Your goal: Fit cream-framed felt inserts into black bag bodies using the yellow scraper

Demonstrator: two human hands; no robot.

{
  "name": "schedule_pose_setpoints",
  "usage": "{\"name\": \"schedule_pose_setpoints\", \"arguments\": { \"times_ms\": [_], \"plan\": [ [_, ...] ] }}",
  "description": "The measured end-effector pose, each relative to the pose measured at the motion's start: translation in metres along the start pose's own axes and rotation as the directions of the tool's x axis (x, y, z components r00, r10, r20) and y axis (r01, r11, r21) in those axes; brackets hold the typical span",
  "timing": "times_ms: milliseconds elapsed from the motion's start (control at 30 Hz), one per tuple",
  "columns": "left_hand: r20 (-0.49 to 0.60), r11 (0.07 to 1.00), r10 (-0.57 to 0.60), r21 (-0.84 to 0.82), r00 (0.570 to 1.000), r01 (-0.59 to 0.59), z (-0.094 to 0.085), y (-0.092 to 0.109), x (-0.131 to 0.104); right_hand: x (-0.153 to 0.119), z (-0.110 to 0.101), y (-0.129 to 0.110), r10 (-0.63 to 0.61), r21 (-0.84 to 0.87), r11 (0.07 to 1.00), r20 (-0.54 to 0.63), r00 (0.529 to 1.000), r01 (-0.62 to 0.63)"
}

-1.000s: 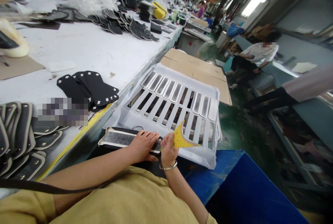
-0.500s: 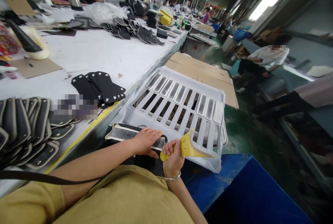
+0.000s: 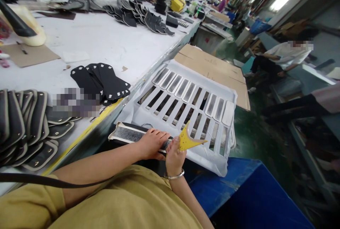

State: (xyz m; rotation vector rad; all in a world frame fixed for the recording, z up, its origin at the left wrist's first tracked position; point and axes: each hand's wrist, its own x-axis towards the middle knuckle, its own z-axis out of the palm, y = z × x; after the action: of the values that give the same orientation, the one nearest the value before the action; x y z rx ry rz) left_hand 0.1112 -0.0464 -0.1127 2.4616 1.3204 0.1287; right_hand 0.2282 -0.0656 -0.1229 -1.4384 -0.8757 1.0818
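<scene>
Nearer the left hand (image 3: 152,145) clasping a long grey, cream-edged strip (image 3: 128,133), the right hand (image 3: 175,158) grips a yellow two-pointed tool (image 3: 186,143), apparently working beside it; steady hold needed next.

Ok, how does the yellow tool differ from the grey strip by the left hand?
Colour: the yellow tool has dark specks, while the grey strip has pale edging.
Shape: the yellow tool flares into two points with a curved edge between them; the grey strip is long and narrow.
Handling: the right hand grips the yellow tool, while the left hand lies over the grey strip.
Shared: both are partly covered by a hand.
</scene>
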Motion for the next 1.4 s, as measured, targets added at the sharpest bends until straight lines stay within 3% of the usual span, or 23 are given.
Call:
{"name": "schedule_pose_setpoints", "arguments": {
  "times_ms": [167,367,533,667,767,900,1100,1400],
  "plan": [
    [0.003,1.000,0.002,-0.007,1.000,-0.002,-0.001,0.001,0.001,0.003,0.002,-0.001,-0.179,-0.294,0.939,0.034,0.983,0.181],
    [0.004,0.999,-0.017,-0.044,1.000,0.017,-0.005,0.002,-0.006,0.009,0.005,-0.012,-0.019,0.083,0.996,0.022,1.000,0.017],
    [0.095,0.996,-0.011,-0.088,0.995,0.019,-0.012,0.002,-0.008,0.010,-0.027,-0.028,-0.003,0.262,0.965,-0.006,1.000,0.005],
    [0.171,0.988,-0.052,-0.138,0.984,0.076,-0.021,0.005,-0.004,0.000,-0.057,-0.014,0.129,0.292,0.945,0.083,0.988,-0.148],
    [0.181,0.983,-0.077,-0.152,0.980,0.105,-0.023,0.008,0.000,-0.010,-0.064,0.007,0.182,0.258,0.943,0.128,0.975,-0.210],
    [0.152,0.982,-0.111,-0.133,0.982,0.131,-0.018,0.012,0.003,-0.010,-0.061,0.012,0.176,0.300,0.932,0.117,0.977,-0.204],
    [0.130,0.981,-0.157,-0.094,0.979,0.170,-0.013,0.016,0.006,0.014,-0.043,-0.020,0.033,0.494,0.869,0.016,0.999,-0.036],
    [0.104,0.973,-0.162,-0.150,0.981,0.177,-0.011,0.016,0.008,0.023,-0.009,0.002,-0.030,0.296,0.955,0.025,0.999,0.021]
  ]
}}
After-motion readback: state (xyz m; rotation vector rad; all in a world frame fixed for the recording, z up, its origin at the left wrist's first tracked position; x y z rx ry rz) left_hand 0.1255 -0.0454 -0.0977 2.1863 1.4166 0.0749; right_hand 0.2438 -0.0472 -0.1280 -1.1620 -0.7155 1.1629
